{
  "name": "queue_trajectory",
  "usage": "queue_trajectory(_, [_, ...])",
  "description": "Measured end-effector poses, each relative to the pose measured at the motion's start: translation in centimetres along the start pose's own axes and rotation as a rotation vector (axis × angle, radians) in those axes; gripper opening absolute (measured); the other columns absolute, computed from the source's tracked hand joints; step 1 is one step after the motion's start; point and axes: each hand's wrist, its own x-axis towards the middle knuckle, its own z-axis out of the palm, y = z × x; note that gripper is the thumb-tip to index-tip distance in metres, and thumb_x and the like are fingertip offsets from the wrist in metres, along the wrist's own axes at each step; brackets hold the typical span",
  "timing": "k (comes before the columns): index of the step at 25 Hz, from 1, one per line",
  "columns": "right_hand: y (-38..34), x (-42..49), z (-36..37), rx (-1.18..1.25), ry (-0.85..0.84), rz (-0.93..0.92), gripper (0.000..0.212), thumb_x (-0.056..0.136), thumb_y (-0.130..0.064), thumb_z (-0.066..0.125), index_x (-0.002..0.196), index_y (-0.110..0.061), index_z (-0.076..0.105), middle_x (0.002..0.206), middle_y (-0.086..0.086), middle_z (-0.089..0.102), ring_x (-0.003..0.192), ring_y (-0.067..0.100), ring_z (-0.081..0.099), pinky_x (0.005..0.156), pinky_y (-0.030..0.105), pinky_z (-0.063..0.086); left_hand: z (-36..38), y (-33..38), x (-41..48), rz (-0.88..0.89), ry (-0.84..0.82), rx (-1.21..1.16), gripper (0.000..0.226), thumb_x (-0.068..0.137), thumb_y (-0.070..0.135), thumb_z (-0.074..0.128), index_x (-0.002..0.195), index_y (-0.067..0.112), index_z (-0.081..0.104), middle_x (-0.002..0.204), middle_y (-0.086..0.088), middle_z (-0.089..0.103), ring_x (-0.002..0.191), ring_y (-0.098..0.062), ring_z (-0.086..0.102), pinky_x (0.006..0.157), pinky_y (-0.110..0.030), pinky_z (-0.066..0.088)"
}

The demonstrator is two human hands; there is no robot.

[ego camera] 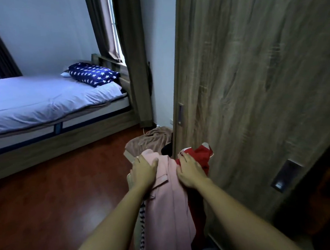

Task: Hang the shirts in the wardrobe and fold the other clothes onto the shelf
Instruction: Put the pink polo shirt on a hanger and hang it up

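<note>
Pink smooth garment drapes down, lower end cut off. Left hand lies on it, fingertips hidden, grip indeterminate; right hand, fingers spread, presses crumpled red cloth.

Wardrobe door right; bare floor left

A wood-framed bed with a pale lilac sheet carries a navy star-printed pillow at its head, beside grey-brown curtains, above a reddish-brown wooden floor.
</note>
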Motion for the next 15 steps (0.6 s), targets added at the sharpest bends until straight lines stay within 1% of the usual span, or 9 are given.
queue_trajectory(3, [0.5,0.5,1.0,-0.107,-0.173,0.012,0.057,0.098,-0.029,0.027,0.15,-0.011,0.01,0.159,0.005,0.005,0.147,0.02,0.002,0.119,0.037,0.007,-0.7,1.0,-0.2,0.027,0.004,0.079,0.039,0.097,0.04,0.038,0.122,0.012,0.045,0.133,-0.014,0.05,0.125,-0.036,0.042,0.103,-0.051,0.033])
queue_trajectory(5, [0.7,0.7,1.1,-0.077,-0.219,0.018,0.058,0.099,-0.034,0.024,0.15,-0.013,0.008,0.159,0.003,0.002,0.147,0.018,-0.002,0.119,0.037,0.004,-1.8,2.2,-0.8,0.063,0.027,0.059,0.032,0.1,0.032,0.033,0.122,0.013,0.048,0.134,-0.014,0.049,0.131,-0.036,0.034,0.103,-0.052,0.031])
queue_trajectory(7, [0.9,0.6,1.1,-0.047,-0.243,0.017,0.064,0.098,-0.047,0.021,0.15,-0.013,0.007,0.159,0.002,0.0,0.147,0.017,-0.004,0.12,0.037,0.003,-2.7,3.1,-1.0,0.153,0.087,-0.046,0.023,0.098,0.02,0.034,0.111,0.009,0.049,0.119,-0.017,0.056,0.116,-0.037,0.048,0.085,-0.041,0.038])
queue_trajectory(8, [0.9,0.5,0.9,-0.01,-0.243,0.018,0.069,0.097,-0.053,0.02,0.15,-0.012,0.007,0.159,0.002,0.001,0.147,0.018,-0.004,0.12,0.037,0.003,-2.9,3.5,-0.7,0.154,0.117,-0.145,0.016,0.096,0.015,0.037,0.105,0.006,0.048,0.11,-0.018,0.058,0.106,-0.037,0.054,0.078,-0.038,0.039])
queue_trajectory(9, [1.0,0.9,1.0,0.047,-0.244,0.027,0.073,0.095,-0.058,0.021,0.15,-0.012,0.008,0.159,0.003,0.003,0.147,0.019,-0.003,0.12,0.037,0.002,-3.1,3.5,-0.2,0.093,0.126,-0.267,0.015,0.093,0.013,0.042,0.105,0.005,0.046,0.107,-0.018,0.059,0.102,-0.038,0.056,0.077,-0.037,0.042])
queue_trajectory(11, [0.6,1.1,0.8,0.153,-0.248,0.03,0.08,0.09,-0.066,0.019,0.148,-0.011,0.019,0.158,0.008,0.014,0.146,0.022,0.005,0.12,0.035,0.003,-3.6,3.5,1.4,-0.162,0.044,-0.461,0.045,0.087,0.016,0.057,0.127,0.004,0.039,0.121,-0.02,0.055,0.111,-0.038,0.055,0.089,-0.04,0.046])
queue_trajectory(12, [0.4,1.2,0.7,0.233,-0.23,0.031,0.086,0.087,-0.071,0.015,0.145,-0.01,0.029,0.154,0.01,0.025,0.145,0.024,0.014,0.119,0.034,0.007,-3.8,3.4,1.9,-0.254,-0.036,-0.45,0.062,0.084,0.018,0.064,0.135,0.002,0.033,0.128,-0.021,0.051,0.115,-0.037,0.053,0.093,-0.04,0.046])
queue_trajectory(13, [0.1,1.4,0.2,0.345,-0.212,0.08,0.087,0.085,-0.074,0.013,0.138,-0.011,0.042,0.147,0.011,0.038,0.141,0.026,0.025,0.116,0.033,0.015,-3.8,3.2,2.0,-0.273,-0.105,-0.409,0.07,0.08,0.018,0.069,0.137,0.002,0.031,0.131,-0.021,0.049,0.116,-0.036,0.052,0.094,-0.04,0.046])
queue_trajectory(15, [-0.6,1.8,-1.1,0.605,-0.19,0.232,0.07,0.088,-0.069,0.02,0.115,-0.019,0.061,0.126,0.008,0.058,0.126,0.024,0.047,0.103,0.03,0.032,-3.5,2.8,1.2,-0.157,-0.131,-0.442,0.067,0.077,0.016,0.072,0.133,0.007,0.036,0.122,-0.015,0.056,0.107,-0.03,0.056,0.09,-0.037,0.049])
